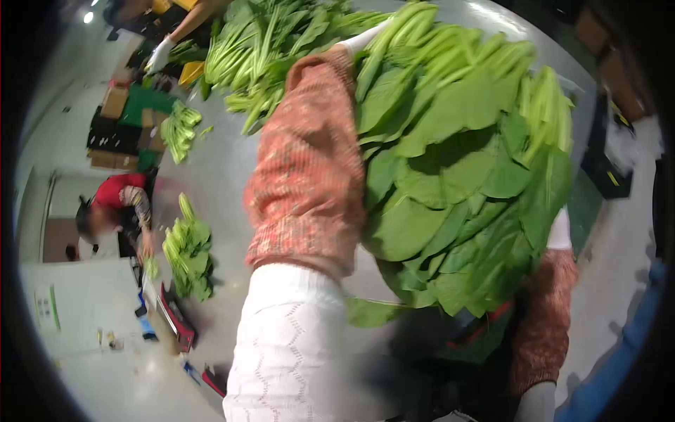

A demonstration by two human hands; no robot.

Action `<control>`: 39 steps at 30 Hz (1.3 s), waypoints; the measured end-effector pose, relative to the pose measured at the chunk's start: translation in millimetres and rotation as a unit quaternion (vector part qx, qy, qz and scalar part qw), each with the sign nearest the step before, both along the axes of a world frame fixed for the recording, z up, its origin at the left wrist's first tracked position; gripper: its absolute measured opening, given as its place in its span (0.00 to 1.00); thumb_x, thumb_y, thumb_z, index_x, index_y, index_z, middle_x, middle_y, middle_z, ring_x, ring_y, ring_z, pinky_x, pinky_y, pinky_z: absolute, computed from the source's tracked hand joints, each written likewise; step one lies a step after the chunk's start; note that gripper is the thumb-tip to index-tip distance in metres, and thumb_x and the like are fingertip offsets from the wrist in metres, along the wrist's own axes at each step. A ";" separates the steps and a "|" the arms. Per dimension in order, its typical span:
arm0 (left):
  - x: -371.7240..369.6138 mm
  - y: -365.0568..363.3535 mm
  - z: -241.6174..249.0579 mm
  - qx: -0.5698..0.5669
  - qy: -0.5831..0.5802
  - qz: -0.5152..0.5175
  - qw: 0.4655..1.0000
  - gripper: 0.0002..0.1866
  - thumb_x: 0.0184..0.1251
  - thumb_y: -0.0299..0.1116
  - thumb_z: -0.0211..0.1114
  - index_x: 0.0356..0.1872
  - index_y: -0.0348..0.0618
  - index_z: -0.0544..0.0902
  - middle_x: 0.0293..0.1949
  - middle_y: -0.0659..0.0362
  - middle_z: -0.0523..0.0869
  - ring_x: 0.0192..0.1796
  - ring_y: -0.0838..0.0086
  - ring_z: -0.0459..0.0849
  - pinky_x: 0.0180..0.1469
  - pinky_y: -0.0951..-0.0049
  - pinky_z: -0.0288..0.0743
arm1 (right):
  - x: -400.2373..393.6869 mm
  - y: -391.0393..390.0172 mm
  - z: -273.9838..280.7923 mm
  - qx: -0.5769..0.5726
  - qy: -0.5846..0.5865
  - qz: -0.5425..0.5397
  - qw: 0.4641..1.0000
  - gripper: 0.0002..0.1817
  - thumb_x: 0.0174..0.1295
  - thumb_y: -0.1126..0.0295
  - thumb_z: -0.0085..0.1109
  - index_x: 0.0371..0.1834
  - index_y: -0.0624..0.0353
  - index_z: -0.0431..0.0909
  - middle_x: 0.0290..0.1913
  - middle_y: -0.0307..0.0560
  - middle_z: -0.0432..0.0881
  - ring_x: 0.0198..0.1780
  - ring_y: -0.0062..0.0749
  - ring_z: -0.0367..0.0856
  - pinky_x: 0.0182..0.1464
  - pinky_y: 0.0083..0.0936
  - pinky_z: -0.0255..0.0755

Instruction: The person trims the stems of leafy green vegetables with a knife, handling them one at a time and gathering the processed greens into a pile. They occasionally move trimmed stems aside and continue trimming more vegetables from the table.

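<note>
A big bunch of leafy greens with broad dark leaves and pale green stems fills the space between my two arms. My left hand, in a white glove, reaches to the far side of the bunch and holds it by the stems; its fingers are hidden behind them. On the right, my right hand, also white-gloved, supports the bunch from its near side, with the fingers out of sight under the leaves. Both forearms wear orange-red knitted sleeve covers.
More greens lie heaped at the table's top end, near another person's gloved hand. Smaller bunches rest on the grey metal table. A person in red bends over the table's left edge. Boxes are stacked beyond.
</note>
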State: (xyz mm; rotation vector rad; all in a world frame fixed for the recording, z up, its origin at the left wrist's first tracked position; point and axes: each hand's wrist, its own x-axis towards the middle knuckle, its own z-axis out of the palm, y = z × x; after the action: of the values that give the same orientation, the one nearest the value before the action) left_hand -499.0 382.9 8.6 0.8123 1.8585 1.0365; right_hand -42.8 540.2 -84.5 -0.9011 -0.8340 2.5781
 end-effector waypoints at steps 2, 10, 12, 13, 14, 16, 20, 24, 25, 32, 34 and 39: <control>2.4 -1.7 -6.2 0.003 -0.017 -0.003 1.000 0.33 0.80 0.54 0.39 0.77 0.44 0.60 0.76 0.59 0.62 0.75 0.70 0.62 0.77 0.67 0.51 | -6.4 -23.3 22.6 -0.016 -0.041 -0.023 0.999 0.27 0.72 0.46 0.48 0.59 0.59 0.76 0.52 0.46 0.83 0.52 0.36 0.81 0.54 0.33 0.78; 19.9 -77.6 -18.5 -0.017 -0.099 0.019 0.995 0.31 0.80 0.50 0.44 0.75 0.43 0.62 0.75 0.59 0.65 0.73 0.72 0.64 0.76 0.70 0.54 | 13.7 -100.7 41.2 -0.010 -0.094 -0.024 0.995 0.29 0.74 0.46 0.47 0.66 0.57 0.72 0.60 0.46 0.79 0.58 0.33 0.77 0.61 0.35 0.74; 28.1 -115.6 -20.1 -0.031 -0.128 0.029 0.991 0.30 0.80 0.49 0.45 0.75 0.42 0.62 0.74 0.59 0.65 0.73 0.72 0.65 0.75 0.70 0.55 | 9.6 -144.7 72.0 -0.026 -0.148 -0.008 0.989 0.29 0.75 0.47 0.45 0.68 0.57 0.70 0.62 0.46 0.77 0.62 0.33 0.74 0.65 0.36 0.69; 32.8 -138.4 -19.0 -0.038 -0.142 0.035 0.989 0.30 0.80 0.48 0.46 0.75 0.42 0.63 0.74 0.59 0.66 0.73 0.73 0.65 0.75 0.71 0.55 | 19.3 -160.1 48.6 -0.120 -0.071 -0.029 0.990 0.25 0.75 0.53 0.48 0.66 0.57 0.72 0.58 0.46 0.80 0.58 0.33 0.77 0.61 0.33 0.72; 37.8 -162.2 -17.2 -0.047 -0.154 0.041 0.986 0.29 0.80 0.48 0.46 0.75 0.42 0.63 0.74 0.59 0.66 0.73 0.73 0.65 0.75 0.71 0.55 | 30.5 -182.9 8.6 -0.007 -0.062 -0.055 0.997 0.21 0.74 0.60 0.51 0.65 0.58 0.72 0.54 0.46 0.81 0.53 0.32 0.80 0.56 0.29 0.75; 50.6 -209.0 -8.8 -0.060 -0.160 0.050 0.984 0.29 0.80 0.47 0.47 0.74 0.42 0.64 0.74 0.59 0.67 0.72 0.73 0.66 0.75 0.72 0.56 | 43.0 -231.6 -21.5 0.065 -0.114 -0.040 0.991 0.21 0.73 0.67 0.54 0.65 0.63 0.70 0.55 0.46 0.80 0.53 0.29 0.78 0.55 0.26 0.74; 93.5 -286.0 23.6 -0.068 -0.132 0.070 0.986 0.28 0.79 0.46 0.52 0.71 0.40 0.68 0.68 0.61 0.74 0.66 0.78 0.73 0.69 0.75 0.64 | 62.0 -331.6 -25.7 0.147 -0.130 0.023 0.980 0.39 0.69 0.69 0.58 0.79 0.63 0.47 0.68 0.58 0.70 0.69 0.39 0.68 0.69 0.28 0.62; 72.3 -398.8 9.1 -0.137 -0.282 0.170 0.934 0.27 0.77 0.49 0.57 0.68 0.42 0.74 0.56 0.64 0.83 0.53 0.81 0.80 0.58 0.77 0.75 | 83.0 -396.2 -0.7 0.219 -0.079 0.105 0.967 0.51 0.68 0.63 0.62 0.81 0.54 0.31 0.72 0.63 0.64 0.69 0.41 0.67 0.68 0.29 0.62; 69.0 -416.5 8.9 -0.168 -0.271 0.192 0.928 0.28 0.76 0.50 0.57 0.67 0.41 0.74 0.55 0.64 0.83 0.52 0.82 0.80 0.57 0.77 0.75 | 79.6 -403.1 11.7 0.251 -0.071 0.125 0.957 0.52 0.68 0.61 0.62 0.82 0.52 0.30 0.70 0.62 0.67 0.63 0.40 0.75 0.63 0.29 0.71; 75.2 -462.1 47.0 -0.260 0.058 0.171 0.949 0.29 0.69 0.45 0.68 0.63 0.35 0.78 0.56 0.57 0.83 0.55 0.79 0.79 0.58 0.76 0.73 | 101.3 -373.3 36.4 0.063 -0.101 0.429 0.895 0.47 0.63 0.63 0.67 0.80 0.54 0.47 0.37 0.41 0.81 0.19 0.20 0.70 0.23 0.20 0.72; 74.5 -467.8 68.2 -0.165 0.195 0.143 0.956 0.31 0.68 0.43 0.69 0.66 0.34 0.74 0.60 0.53 0.81 0.59 0.73 0.79 0.63 0.73 0.70 | 113.5 -370.3 17.1 0.054 -0.119 0.379 0.916 0.36 0.65 0.66 0.64 0.74 0.62 0.60 0.37 0.42 0.84 0.19 0.19 0.72 0.22 0.19 0.70; 185.1 -469.5 161.5 -0.050 0.286 0.246 0.925 0.28 0.70 0.32 0.67 0.68 0.33 0.72 0.64 0.53 0.78 0.64 0.72 0.76 0.67 0.70 0.67 | 145.7 -293.6 22.4 0.116 -0.126 0.167 0.971 0.18 0.70 0.74 0.50 0.61 0.71 0.72 0.38 0.44 0.86 0.18 0.13 0.69 0.23 0.14 0.67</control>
State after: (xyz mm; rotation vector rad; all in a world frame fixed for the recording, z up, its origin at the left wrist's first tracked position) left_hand -313.9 -86.6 170.1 0.6382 2.6917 1.0556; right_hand 102.9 246.6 -62.1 -1.1119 -1.4369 2.5893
